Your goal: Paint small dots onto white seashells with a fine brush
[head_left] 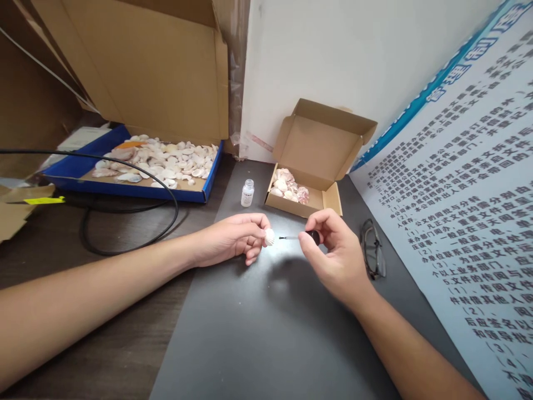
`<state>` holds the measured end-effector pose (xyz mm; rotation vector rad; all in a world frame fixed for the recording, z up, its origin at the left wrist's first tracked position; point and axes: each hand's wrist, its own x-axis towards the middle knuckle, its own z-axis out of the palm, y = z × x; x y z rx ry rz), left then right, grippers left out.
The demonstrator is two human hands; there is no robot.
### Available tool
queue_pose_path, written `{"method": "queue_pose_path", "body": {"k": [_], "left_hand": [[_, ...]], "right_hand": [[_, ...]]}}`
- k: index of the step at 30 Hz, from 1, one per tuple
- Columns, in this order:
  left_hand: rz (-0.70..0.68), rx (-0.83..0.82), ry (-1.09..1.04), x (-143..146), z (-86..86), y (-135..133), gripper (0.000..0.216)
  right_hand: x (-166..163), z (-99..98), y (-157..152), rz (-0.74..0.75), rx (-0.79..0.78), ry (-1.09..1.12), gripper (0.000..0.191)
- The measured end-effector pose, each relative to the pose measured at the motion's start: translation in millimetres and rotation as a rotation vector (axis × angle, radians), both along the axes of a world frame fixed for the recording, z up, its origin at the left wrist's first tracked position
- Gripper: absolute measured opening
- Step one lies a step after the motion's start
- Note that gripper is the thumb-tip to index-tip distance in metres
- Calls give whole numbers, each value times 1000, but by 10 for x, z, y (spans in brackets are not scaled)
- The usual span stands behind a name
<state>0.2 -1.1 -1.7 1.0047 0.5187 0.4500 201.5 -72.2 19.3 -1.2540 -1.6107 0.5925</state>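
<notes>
While the left hand [231, 239] pinches a small white shell [270, 237] between thumb and fingertips, fan-shaped and finely ribbed, the right hand [333, 255] has thumb and forefinger closed on the round black cap of a thin brush [312, 238]. Its slim stem lies level and aims straight at the shell, tip just short of it. Both hands sit low over a smooth, matte dark grey mat [270, 333], with a bright patch of light right under the shell. Just beyond them a little clear bottle [247, 193] stands upright. Beside it is a small cardboard box [328, 139], lid flipped up, holding pinkish mottled shells [288, 187]; both stand behind the hands, not between them. Folded glasses [372, 250] lie right of the right hand, near a big printed poster [458, 211]. Far left, a blue tray [208, 186] carries a heap of pale shells, with a black cable [137, 239] looping in front of it.
</notes>
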Motion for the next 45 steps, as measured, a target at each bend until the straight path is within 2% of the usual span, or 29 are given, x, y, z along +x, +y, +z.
{"method": "queue_pose_path", "body": {"k": [13, 17, 39, 45], "left_hand": [[-6, 7, 17, -4, -3, 6, 8], [-2, 12, 42, 0, 11, -1, 8], [-15, 37, 56, -5, 13, -3, 13], [-22, 34, 48, -5, 10, 0, 11]], "right_hand": [[7, 5, 5, 26, 19, 79, 12], [4, 5, 2, 2, 11, 17, 15], [4, -5, -9, -2, 13, 68, 11], [0, 1, 0, -23, -14, 1, 13]]}}
